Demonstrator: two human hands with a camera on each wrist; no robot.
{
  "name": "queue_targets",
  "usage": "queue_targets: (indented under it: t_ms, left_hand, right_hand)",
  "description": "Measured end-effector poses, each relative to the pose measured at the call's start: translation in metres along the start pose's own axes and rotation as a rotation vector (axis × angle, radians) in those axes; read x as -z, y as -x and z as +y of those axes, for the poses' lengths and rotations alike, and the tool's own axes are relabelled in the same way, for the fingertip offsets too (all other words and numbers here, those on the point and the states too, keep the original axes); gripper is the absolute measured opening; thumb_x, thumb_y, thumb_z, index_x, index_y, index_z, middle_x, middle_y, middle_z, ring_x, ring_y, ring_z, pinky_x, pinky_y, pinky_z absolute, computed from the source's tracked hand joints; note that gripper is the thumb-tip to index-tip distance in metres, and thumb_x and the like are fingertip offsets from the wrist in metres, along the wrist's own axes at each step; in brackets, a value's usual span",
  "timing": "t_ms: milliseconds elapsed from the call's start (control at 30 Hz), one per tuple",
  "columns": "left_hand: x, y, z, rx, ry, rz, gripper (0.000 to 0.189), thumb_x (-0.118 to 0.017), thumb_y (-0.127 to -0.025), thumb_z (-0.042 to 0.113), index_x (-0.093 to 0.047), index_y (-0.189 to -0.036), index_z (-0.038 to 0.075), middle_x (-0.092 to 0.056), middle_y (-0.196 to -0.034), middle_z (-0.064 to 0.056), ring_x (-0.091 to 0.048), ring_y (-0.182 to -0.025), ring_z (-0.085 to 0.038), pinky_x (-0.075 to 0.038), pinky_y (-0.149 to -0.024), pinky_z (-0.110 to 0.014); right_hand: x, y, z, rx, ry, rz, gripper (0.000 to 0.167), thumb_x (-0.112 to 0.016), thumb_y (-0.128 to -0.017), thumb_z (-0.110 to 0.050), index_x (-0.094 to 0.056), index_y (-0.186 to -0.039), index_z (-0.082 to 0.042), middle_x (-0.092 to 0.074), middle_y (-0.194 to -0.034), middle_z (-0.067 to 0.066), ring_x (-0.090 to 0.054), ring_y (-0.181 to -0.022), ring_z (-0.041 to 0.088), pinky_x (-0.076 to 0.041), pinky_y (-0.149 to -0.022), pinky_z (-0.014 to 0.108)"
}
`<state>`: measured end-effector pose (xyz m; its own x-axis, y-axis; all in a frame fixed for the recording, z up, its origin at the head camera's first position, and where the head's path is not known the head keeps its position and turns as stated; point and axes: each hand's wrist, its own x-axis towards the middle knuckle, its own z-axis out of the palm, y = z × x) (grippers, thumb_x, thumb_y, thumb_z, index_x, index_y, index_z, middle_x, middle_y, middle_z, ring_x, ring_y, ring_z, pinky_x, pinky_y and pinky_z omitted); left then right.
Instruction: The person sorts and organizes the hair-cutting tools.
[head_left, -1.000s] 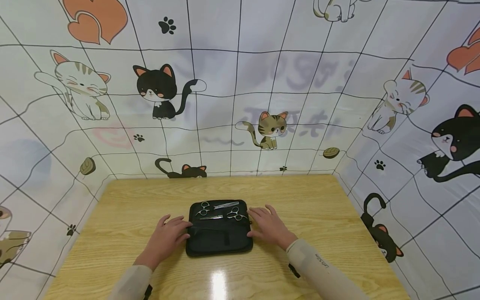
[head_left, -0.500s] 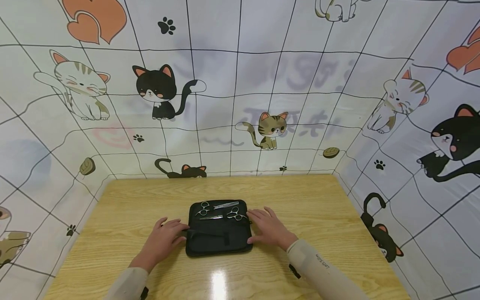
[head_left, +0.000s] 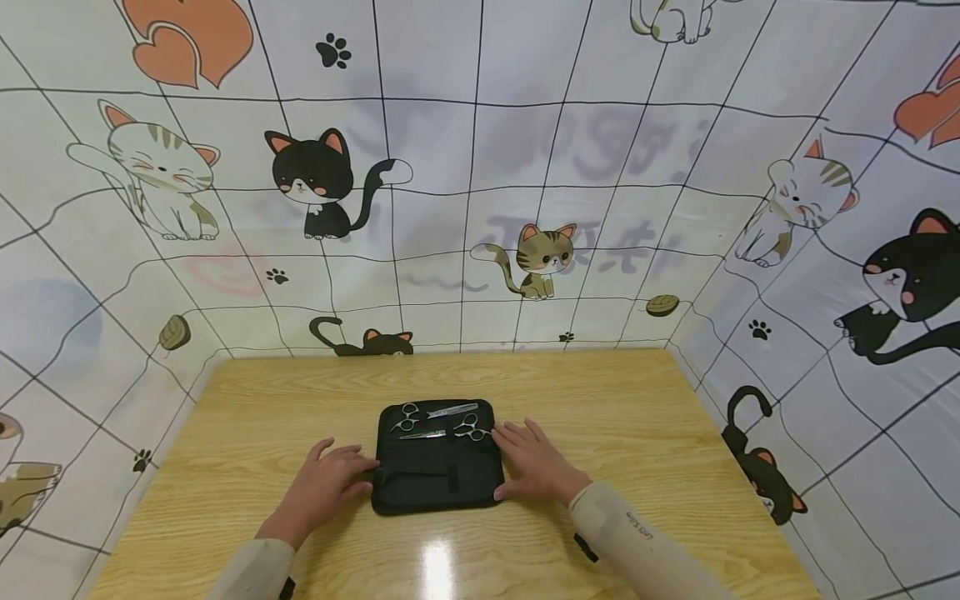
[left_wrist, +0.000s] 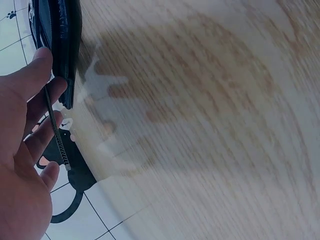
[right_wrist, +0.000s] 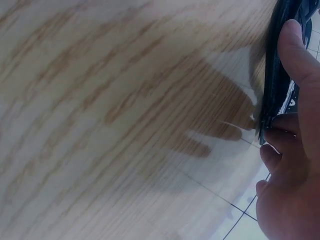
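A black zip scissor case point(head_left: 438, 496) lies opened flat on the wooden table point(head_left: 615, 417). Two pairs of silver scissors point(head_left: 450, 411) lie across its far half. My left hand point(head_left: 324, 486) is at the left edge and pinches a thin black comb point(left_wrist: 61, 145), whose ridged end runs back along the fingers in the left wrist view. The comb's other part lies low over the near half, heading towards a black strap point(head_left: 453, 478). My right hand point(head_left: 542, 462) rests against the right edge, fingers spread, thumb at the near corner.
Cloth walls point(head_left: 435, 142) with cat drawings and grid lines enclose the table at the back and sides. A bright light reflection point(head_left: 437, 571) shows on the table in front of the case.
My left hand has shifted slightly left and towards me, and the comb has come nearer with it. My right hand stays at the case's right edge, nearly still.
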<state>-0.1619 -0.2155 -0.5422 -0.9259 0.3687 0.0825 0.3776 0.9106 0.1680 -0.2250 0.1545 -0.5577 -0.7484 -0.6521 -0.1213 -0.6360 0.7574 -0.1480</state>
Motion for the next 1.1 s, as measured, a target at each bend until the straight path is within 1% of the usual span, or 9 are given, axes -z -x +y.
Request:
queue_targets:
  t_ms: [133,333,567,767,1000,1100]
  left_hand:
    - [-0.002,0.0,0.001,0.0,0.003,-0.015,0.033,-0.074,-0.083,0.038,-0.074,-0.113,0.023,-0.074,-0.111,0.006,-0.062,-0.119,-0.022,-0.033,-0.111,-0.058]
    - [-0.006,0.001,0.003,-0.004,0.012,-0.007,0.034,-0.074,-0.083,0.038,-0.074,-0.113,0.023,-0.074,-0.11,0.006,-0.063,-0.118,-0.022,-0.032,-0.111,-0.057]
    - [-0.011,0.0,0.004,0.023,0.027,-0.016,0.035,-0.073,-0.083,0.043,-0.074,-0.112,0.023,-0.074,-0.111,0.007,-0.062,-0.119,-0.02,-0.031,-0.113,-0.056]
    - [-0.014,-0.001,0.006,0.017,0.022,0.021,0.034,-0.076,-0.08,0.042,-0.074,-0.108,0.023,-0.074,-0.109,0.005,-0.064,-0.115,-0.019,-0.033,-0.111,-0.056]
    - [-0.015,-0.003,0.011,0.041,0.014,0.032,0.032,-0.077,-0.08,0.041,-0.074,-0.108,0.025,-0.072,-0.11,0.003,-0.063,-0.111,-0.016,-0.032,-0.112,-0.055]
    - [-0.015,-0.004,0.013,0.035,0.01,0.05,0.032,-0.077,-0.08,0.041,-0.074,-0.107,0.025,-0.072,-0.107,0.004,-0.063,-0.108,-0.015,-0.033,-0.112,-0.055]
  right_hand:
    - [-0.002,0.0,-0.001,0.001,0.011,-0.006,0.102,-0.063,-0.078,-0.069,-0.03,-0.153,-0.008,-0.03,-0.16,0.008,-0.027,-0.149,0.027,-0.014,-0.123,0.053]
    - [-0.004,0.0,-0.003,-0.001,0.02,-0.005,0.103,-0.063,-0.078,-0.07,-0.03,-0.154,-0.008,-0.03,-0.16,0.008,-0.026,-0.149,0.027,-0.014,-0.123,0.053]
    - [-0.005,0.001,-0.003,-0.01,0.034,-0.003,0.104,-0.062,-0.078,-0.071,-0.029,-0.154,-0.008,-0.029,-0.161,0.007,-0.026,-0.149,0.026,-0.014,-0.123,0.053]
    - [-0.007,0.0,-0.002,-0.023,0.028,0.003,0.105,-0.064,-0.076,-0.071,-0.03,-0.153,-0.008,-0.03,-0.16,0.007,-0.027,-0.149,0.027,-0.014,-0.123,0.053]
    - [-0.006,-0.001,-0.002,-0.036,0.015,-0.016,0.105,-0.064,-0.077,-0.07,-0.029,-0.154,-0.008,-0.029,-0.161,0.007,-0.026,-0.149,0.027,-0.013,-0.123,0.053]
    - [-0.005,-0.001,-0.002,-0.038,0.015,-0.023,0.104,-0.063,-0.077,-0.07,-0.029,-0.154,-0.009,-0.028,-0.161,0.007,-0.025,-0.15,0.027,-0.013,-0.123,0.053]
